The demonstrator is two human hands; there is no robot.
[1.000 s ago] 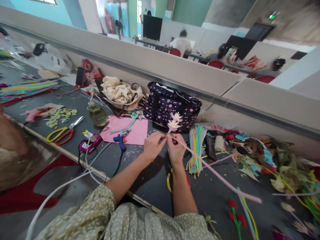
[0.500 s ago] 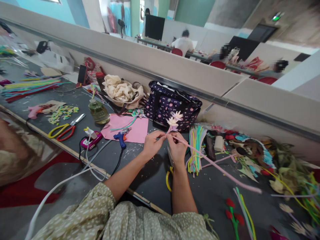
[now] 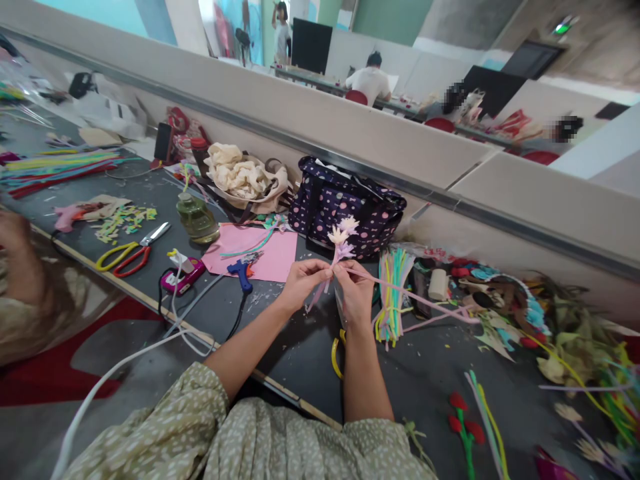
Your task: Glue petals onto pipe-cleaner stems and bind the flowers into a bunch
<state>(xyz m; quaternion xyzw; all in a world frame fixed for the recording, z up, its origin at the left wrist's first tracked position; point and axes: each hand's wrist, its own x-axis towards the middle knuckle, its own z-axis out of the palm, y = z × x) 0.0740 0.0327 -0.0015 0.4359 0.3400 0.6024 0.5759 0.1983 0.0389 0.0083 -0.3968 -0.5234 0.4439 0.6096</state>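
Between my two hands stands a small bunch of cream and lilac pipe-cleaner flowers, heads up, stems pointing down. My left hand pinches the stems with thumb and fingertips. Close against it, my right hand pinches a long pink pipe cleaner at the stems; its free length runs off to the right. Below my right hand lie scissors with yellow handles, partly hidden by the wrist. A bundle of coloured pipe cleaners rests just right of that hand.
A pink sheet and blue glue gun lie to the left, with scissors and a glass bottle beyond. Behind stands a dotted bag. Red pipe-cleaner flowers lie front right. Another person's arm shows at left.
The flower stems have turned and now show below my fingers. The pink pipe cleaner's free end has swung up and away from me. Both hands stay close together.
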